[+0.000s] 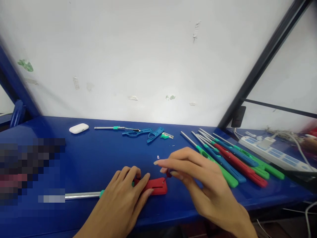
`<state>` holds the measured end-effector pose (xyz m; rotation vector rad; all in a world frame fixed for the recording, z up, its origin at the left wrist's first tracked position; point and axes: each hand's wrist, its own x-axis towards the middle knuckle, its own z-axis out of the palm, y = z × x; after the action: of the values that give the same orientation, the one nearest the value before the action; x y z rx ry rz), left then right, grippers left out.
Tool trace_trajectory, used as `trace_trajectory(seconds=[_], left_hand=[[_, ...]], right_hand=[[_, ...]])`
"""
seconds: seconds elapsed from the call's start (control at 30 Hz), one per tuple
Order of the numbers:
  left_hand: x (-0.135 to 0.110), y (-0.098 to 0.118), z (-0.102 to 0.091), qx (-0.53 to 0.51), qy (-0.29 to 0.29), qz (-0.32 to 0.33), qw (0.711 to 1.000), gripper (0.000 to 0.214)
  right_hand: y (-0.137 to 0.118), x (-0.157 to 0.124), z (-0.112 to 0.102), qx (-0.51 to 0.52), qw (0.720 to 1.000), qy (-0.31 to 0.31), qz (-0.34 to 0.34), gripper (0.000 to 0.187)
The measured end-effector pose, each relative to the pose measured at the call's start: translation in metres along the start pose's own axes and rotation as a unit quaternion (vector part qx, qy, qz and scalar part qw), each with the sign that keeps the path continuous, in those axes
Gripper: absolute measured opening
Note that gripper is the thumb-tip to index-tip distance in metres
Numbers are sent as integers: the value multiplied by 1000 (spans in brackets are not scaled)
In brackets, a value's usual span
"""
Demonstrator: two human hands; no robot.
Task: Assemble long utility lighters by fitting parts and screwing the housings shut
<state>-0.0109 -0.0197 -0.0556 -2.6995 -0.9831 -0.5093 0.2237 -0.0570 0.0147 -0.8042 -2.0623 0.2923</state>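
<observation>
A red long-reach lighter point(158, 186) lies flat on the blue table near its front edge, its metal tube pointing left. My left hand point(123, 191) is wrapped over the handle and presses it down, hiding the trigger area. Between the thumb and fingers of my right hand point(198, 175) is a small red tool point(168, 173) with a thin shaft, apparently a screwdriver. The shaft's tip meets a hole near the right end of the red handle. Most of the tool is covered by my fingers. A tiny pale part point(158, 157) sits just beyond the hands.
Several assembled lighters point(230, 158) in green, blue and red lie on the right. At the back are an opened blue lighter's shell halves point(155, 134), its metal tube point(105, 128) and a white case point(79, 128). A power strip point(274, 152) stands far right; the left side is pixelated.
</observation>
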Motion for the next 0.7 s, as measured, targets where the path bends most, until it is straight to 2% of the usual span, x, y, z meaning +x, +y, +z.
trace_trajectory(seconds=[0.13,0.27,0.37,0.43,0.5,0.63,0.7], left_hand=[[-4,-1,3,11,28,-4,1000,37],[-6,-5,7,-7,51,-9,999,36],[-5,-8,10,-15,70,-7,997,34],[-6,-9,13,-14,82,-1,997,33],[-6,-11,15,-15,85,7,996,33],[-7,-11,14,-5,59,4,998,35],[-6,-9,10,3,52,2,999,35]], right_hand=[[1,4,10,12,998,32,47,46],[7,9,17,2,993,89,79,27],[8,9,12,9,993,77,91,29],[8,7,6,32,995,42,90,40],[8,6,4,41,995,34,79,46],[7,7,9,-18,992,111,52,28],[7,8,12,-16,993,104,53,29]])
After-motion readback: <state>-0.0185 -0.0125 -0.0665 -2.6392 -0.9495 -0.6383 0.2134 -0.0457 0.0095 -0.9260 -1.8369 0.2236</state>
